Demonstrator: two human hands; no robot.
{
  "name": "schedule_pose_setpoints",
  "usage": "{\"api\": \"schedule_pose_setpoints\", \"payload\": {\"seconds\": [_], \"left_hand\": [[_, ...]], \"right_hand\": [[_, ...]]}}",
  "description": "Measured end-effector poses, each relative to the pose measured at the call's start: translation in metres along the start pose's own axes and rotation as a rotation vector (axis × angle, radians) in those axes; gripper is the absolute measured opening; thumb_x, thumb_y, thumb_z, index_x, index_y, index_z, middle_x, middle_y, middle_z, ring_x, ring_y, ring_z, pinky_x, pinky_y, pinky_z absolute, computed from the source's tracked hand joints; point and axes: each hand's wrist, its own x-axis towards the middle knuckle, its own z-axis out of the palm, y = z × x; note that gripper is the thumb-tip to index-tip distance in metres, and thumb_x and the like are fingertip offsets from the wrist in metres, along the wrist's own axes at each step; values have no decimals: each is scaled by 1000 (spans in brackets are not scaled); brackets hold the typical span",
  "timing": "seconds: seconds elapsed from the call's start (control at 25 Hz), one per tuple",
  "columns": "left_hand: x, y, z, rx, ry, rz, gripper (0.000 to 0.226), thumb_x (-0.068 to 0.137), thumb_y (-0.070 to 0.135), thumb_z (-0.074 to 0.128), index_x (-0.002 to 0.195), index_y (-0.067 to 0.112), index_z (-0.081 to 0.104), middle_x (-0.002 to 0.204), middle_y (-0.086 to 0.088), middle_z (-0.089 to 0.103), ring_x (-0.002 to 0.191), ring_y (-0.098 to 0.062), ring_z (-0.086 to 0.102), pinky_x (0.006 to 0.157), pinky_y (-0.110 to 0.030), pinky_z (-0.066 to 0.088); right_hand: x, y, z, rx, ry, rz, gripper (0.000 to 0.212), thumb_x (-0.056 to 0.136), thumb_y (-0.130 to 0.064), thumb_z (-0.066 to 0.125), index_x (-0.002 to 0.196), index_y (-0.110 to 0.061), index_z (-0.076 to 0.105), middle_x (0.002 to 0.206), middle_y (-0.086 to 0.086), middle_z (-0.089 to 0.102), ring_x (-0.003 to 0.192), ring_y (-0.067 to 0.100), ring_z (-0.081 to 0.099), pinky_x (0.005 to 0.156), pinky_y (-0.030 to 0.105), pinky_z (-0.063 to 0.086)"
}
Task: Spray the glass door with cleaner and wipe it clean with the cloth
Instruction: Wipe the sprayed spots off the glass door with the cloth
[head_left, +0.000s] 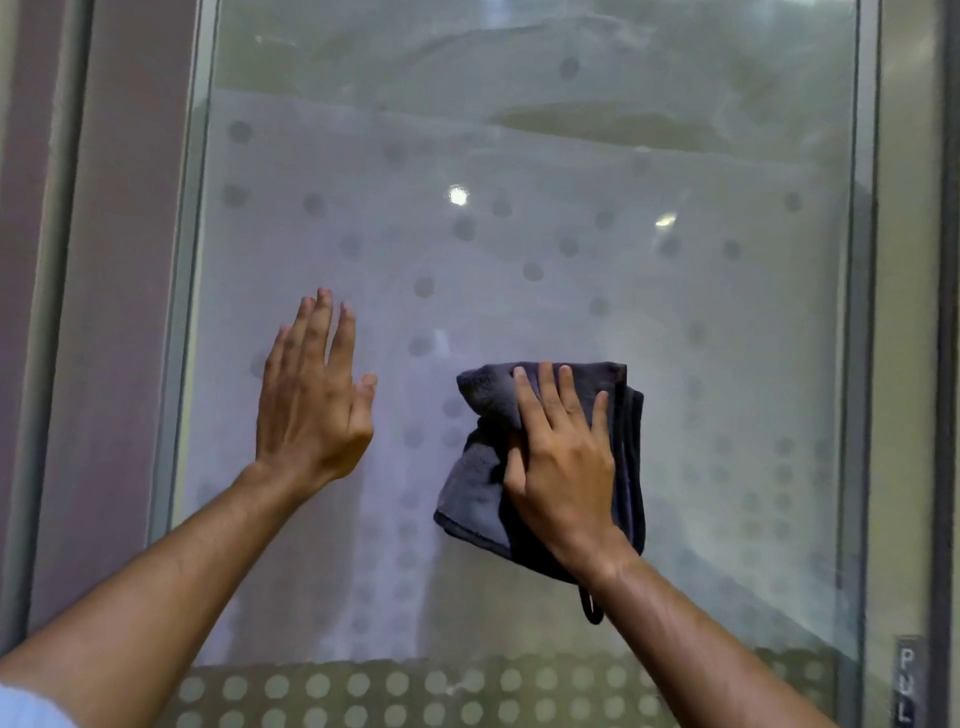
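Observation:
The glass door (545, 234) fills the view, frosted with a dot pattern and streaked with hazy wipe marks near the top. A folded dark grey cloth (485, 395) lies flat against the glass at centre right. My right hand (563, 457) presses on it with straight, spread fingers. My left hand (311, 395) is flat against the bare glass to the left of the cloth, fingers straight and pointing up. No spray bottle is in view.
A metal door frame (865, 364) runs down the right side, with a vertical "PULL" label (906, 686) at the lower right. The left frame post (171, 364) borders a brownish wall panel (119, 312). A band of larger dots (415, 691) crosses the door's bottom.

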Motion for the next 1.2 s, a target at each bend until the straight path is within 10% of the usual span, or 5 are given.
{"api": "schedule_pose_setpoints", "payload": {"seconds": [0.28,0.44,0.64,1.2], "left_hand": [[7,63,-8,-116,14,208,48,82,52,47,109,16,62,99,-2,60,93,-24,52,76,-38,35],[9,72,0,-71,-68,233,29,79,44,51,88,17,59,80,4,59,80,-22,55,72,-36,35],[14,78,-5,-93,-99,190,20,80,35,65,87,18,58,80,4,58,81,-21,53,74,-34,33],[25,89,-8,-464,-180,182,25,78,5,68,101,16,67,90,3,64,79,1,58,68,0,36]], "right_hand": [[6,3,-32,168,-306,-6,74,87,-50,25,155,-21,18,163,8,13,152,22,1,120,57,3],[21,21,-46,267,-283,13,58,88,-28,36,145,-16,43,156,17,32,146,34,22,118,49,22],[37,61,-50,139,-146,103,50,75,-1,60,124,-11,61,128,19,57,115,37,46,93,43,48],[49,82,-59,222,-228,306,24,81,-33,69,99,-18,62,95,8,64,93,31,61,70,30,35]]}}
